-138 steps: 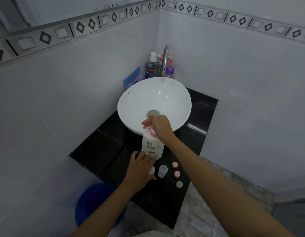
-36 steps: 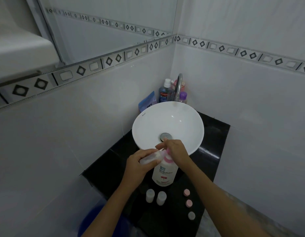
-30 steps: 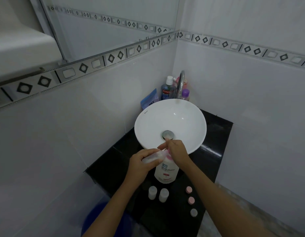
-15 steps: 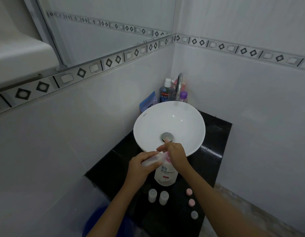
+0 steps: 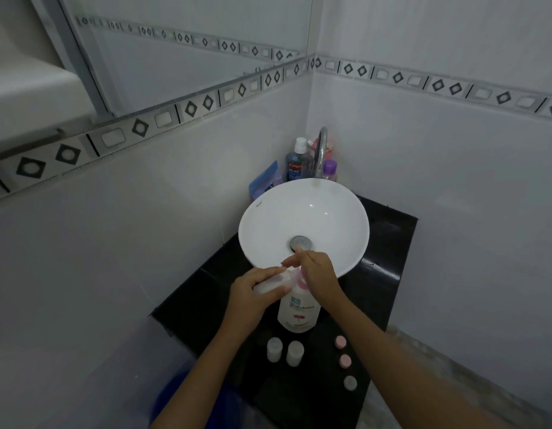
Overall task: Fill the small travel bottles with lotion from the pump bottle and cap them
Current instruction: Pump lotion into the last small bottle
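"Colgate Plax" on blue mouthwash bottle [image 5: 295, 164]; pump bottle [image 5: 298, 311] label unclear.

You've only got one view: a wide-angle head cam looking forward and steeply down into a tiled corner, close over the black counter [image 5: 389, 243] and white basin [image 5: 268, 218], forearms entering from the bottom edge.

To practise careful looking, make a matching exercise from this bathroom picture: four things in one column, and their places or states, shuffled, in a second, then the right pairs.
Things:
1. pump bottle
2. travel bottle in the left hand
3. three loose caps
4. mouthwash bottle

Places or states:
A. in a row on the counter, right of two standing bottles
B. behind the basin, by the tap
C. tilted at the pump's spout
D. upright, right hand on its pump

Pairs: 1-D, 2-C, 3-A, 4-B
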